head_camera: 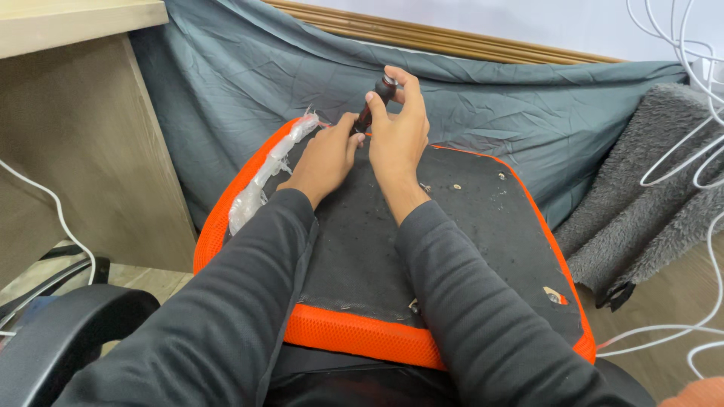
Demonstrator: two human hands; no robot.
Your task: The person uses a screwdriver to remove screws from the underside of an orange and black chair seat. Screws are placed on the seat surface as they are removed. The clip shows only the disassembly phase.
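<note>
Fingers of the right hand [397,132] wrap the black handle of a screwdriver [375,104], held upright at 12 o'clock on the upturned seat [483,226]. Left hand [326,154] pinches the tool's lower end, fingers closed. Plastic wrap [264,177] lies at 9 o'clock along the orange rim.

A grey-green sheet [302,83] is lying crumpled at twelve o'clock, with a wooden desk [83,128] standing at ten. A grey fuzzy blanket [648,196] is slumping at three o'clock, white cables [690,162] trailing over it.
</note>
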